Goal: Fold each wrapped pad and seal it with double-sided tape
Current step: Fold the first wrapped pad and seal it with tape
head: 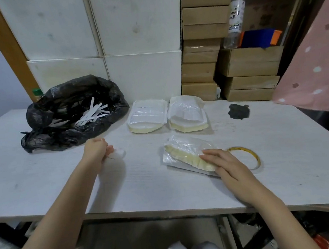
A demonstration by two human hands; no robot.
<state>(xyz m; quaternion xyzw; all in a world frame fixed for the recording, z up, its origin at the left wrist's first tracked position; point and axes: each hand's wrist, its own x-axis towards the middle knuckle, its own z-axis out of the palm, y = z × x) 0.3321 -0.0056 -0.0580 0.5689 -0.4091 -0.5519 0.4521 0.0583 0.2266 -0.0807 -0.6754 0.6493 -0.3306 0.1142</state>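
The table [45,186] looks like matt, pale wood-grain laminate. On it, the wrapped pad [188,154] sits in glossy, crinkled clear plastic film, and at the table's far left a thin, wrinkled black plastic bag [62,114] holds white paper strips [92,115].

The right hand [227,165] covers the near right corner of the pad [188,154] and part of the tape roll [247,157]; the left hand [97,152] closes on something small and white [120,153], too blurred to tell; the bag [72,113] near the desk's [45,186] far left corner hides most of its white strips [92,114]; the desk's left and right edges run out of view.
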